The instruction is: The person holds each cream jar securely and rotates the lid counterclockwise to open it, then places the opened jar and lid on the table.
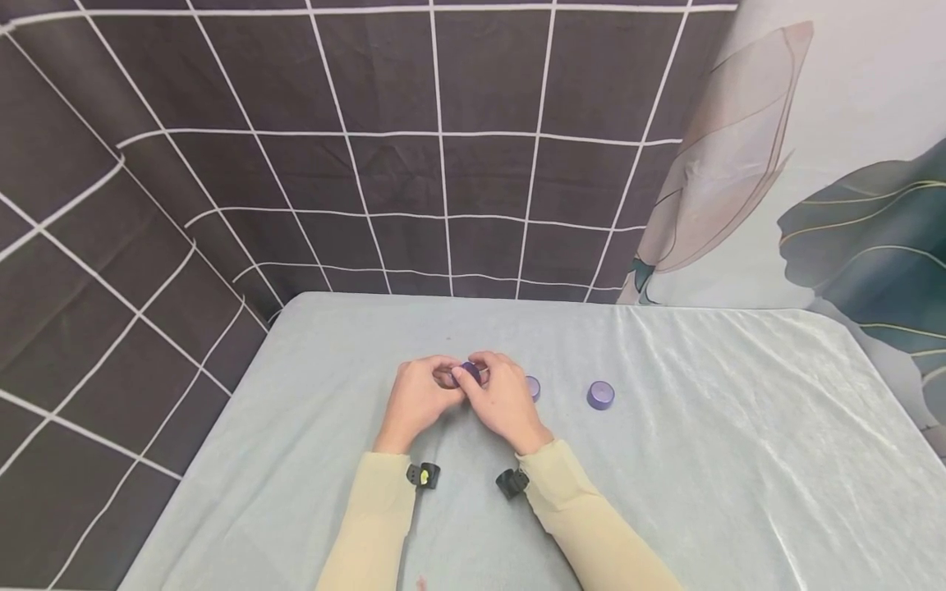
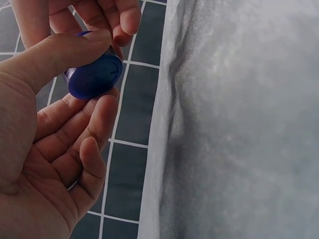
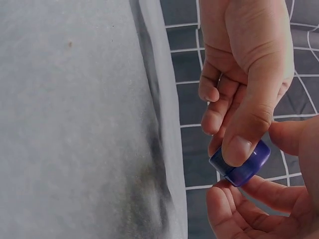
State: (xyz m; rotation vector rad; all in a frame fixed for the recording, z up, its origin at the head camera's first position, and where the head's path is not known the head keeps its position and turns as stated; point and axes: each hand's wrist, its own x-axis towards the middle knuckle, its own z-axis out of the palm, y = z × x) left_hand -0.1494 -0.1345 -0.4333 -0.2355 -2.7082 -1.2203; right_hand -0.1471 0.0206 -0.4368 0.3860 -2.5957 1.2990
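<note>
Near the middle of the table, both hands meet around a small round purple container (image 1: 466, 373). Its flat blue-looking end (image 2: 97, 77) with faint marks faces the left wrist camera; a seam runs around its side (image 3: 249, 167) in the right wrist view. The left hand (image 1: 420, 396) grips it between the thumb and fingers. From the other side the right hand (image 1: 504, 399) pinches it, thumb pressed flat on its side. A second purple round container (image 1: 534, 388) lies just beside the right hand, partly hidden by it. Further right stands a third purple container (image 1: 601, 396).
A pale, slightly wrinkled cloth (image 1: 739, 460) covers the table. Behind and to the left hangs a dark sheet (image 1: 384, 172) with white grid lines. At the right is a white curtain (image 1: 835, 107) with large leaf prints. Dark wrist cameras sit at both cuffs.
</note>
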